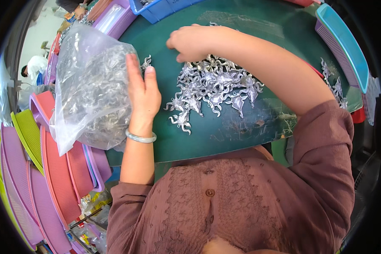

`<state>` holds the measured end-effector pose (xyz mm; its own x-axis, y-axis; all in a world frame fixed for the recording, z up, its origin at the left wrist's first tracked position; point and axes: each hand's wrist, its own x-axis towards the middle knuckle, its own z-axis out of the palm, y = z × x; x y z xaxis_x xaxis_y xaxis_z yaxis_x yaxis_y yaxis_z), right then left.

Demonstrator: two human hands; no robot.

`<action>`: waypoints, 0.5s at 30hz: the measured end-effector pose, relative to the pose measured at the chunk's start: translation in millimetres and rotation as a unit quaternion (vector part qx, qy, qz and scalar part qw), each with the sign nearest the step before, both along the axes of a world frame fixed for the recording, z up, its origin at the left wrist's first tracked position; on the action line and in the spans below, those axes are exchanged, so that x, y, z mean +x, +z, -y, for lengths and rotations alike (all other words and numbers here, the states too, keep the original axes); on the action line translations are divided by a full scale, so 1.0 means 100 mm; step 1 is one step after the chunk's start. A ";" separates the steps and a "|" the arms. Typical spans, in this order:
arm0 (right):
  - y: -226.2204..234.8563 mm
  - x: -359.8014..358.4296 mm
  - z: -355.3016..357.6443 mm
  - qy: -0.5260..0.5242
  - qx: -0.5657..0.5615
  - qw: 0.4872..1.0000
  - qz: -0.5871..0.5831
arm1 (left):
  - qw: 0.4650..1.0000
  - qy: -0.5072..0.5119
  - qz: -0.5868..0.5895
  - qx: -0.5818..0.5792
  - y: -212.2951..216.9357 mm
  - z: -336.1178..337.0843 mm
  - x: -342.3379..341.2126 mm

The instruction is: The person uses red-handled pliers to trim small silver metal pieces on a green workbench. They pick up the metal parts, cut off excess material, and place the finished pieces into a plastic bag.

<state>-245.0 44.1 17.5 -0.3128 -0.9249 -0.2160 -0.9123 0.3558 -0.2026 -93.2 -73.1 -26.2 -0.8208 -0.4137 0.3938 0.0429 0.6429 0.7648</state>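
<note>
A clear plastic bag (93, 84) full of silvery metal pieces stands at the left of the green table. Flat against its right side rests my left hand (144, 89), fingers stretched and thumb apart, a pale bangle on the wrist. Just past the thumb, a loose metal casting (146, 62) shows beside the bag. My right hand (193, 43) hovers at the far edge of a pile of horned, animal-head-shaped metal castings (216, 82). Its fingers are loosely bent and apart, with nothing visible between them; the far fingers are partly hidden. My right forearm covers part of the pile's far side.
Purple (114, 19) and blue bins (167, 9) sit at the far left. A turquoise basket (347, 46) stands at the right, near more castings (336, 89). Stacked coloured baskets (59, 182) lie left of me. Another person's hand (79, 12) shows at far left.
</note>
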 end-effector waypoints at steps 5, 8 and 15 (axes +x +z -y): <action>-0.08 -0.03 0.31 0.064 -0.012 0.998 0.021 | 0.996 -0.023 -0.013 0.083 0.12 -0.01 -0.07; -0.23 0.03 0.47 0.088 -0.078 0.992 0.046 | 0.984 -0.005 -0.034 0.173 0.26 -0.05 -0.07; -0.29 0.11 0.57 0.076 -0.099 0.992 0.017 | 0.963 -0.018 -0.032 0.269 0.38 -0.04 -0.04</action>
